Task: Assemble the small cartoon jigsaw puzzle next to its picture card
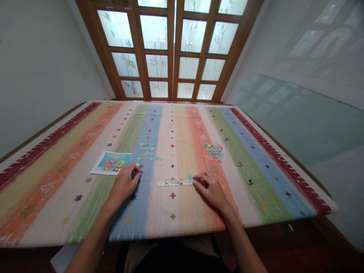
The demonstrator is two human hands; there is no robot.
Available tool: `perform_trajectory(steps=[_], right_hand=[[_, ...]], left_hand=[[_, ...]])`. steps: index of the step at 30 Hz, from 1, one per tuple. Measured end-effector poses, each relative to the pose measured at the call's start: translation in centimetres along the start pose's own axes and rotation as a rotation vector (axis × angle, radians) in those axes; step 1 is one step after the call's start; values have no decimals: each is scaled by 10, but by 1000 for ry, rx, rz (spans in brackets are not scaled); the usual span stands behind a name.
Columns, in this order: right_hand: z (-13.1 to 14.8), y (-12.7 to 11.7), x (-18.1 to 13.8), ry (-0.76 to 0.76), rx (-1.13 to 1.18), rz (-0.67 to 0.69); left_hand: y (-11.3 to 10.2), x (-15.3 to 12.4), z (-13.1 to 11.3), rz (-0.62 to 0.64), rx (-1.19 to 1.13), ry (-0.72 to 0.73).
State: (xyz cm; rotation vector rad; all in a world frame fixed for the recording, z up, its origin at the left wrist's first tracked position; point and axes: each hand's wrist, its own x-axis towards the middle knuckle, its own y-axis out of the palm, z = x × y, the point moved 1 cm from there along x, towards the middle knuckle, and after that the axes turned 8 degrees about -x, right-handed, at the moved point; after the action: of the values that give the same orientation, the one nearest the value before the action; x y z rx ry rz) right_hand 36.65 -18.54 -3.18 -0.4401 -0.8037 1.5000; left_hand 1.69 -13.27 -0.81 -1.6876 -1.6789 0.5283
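Note:
A narrow strip of joined jigsaw pieces [173, 182] lies straight across the cloth in front of me. My right hand [209, 186] is at its right end, thumb and fingers pinched around a small teal puzzle piece [190, 176] at the strip's upper edge. My left hand [125, 184] rests over the blue and green stripes, its fingers curled in and thumb near the fingertip; whatever may be between them is too small to tell. Just beyond it lies a printed cartoon picture [109, 162], its lower right corner partly covered by that hand.
Loose teal puzzle pieces [146, 149] are spread beyond my left hand. A denser heap of mixed pieces [214, 151] sits to the right, past my right hand. A striped tablecloth [182, 212] covers the table. Wooden glazed doors [173, 49] stand behind it.

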Motion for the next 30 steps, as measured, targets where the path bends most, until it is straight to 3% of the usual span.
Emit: perform_trajectory(steps=[5, 12, 30], right_hand=[[0, 1, 0, -16, -13, -14], [1, 1, -1, -31, -45, -8], [-1, 3, -1, -46, -69, -4]], left_hand=[[5, 1, -23, 170, -251, -40], [23, 5, -39, 311, -281, 8], [37, 4, -32, 296, -113, 78]])
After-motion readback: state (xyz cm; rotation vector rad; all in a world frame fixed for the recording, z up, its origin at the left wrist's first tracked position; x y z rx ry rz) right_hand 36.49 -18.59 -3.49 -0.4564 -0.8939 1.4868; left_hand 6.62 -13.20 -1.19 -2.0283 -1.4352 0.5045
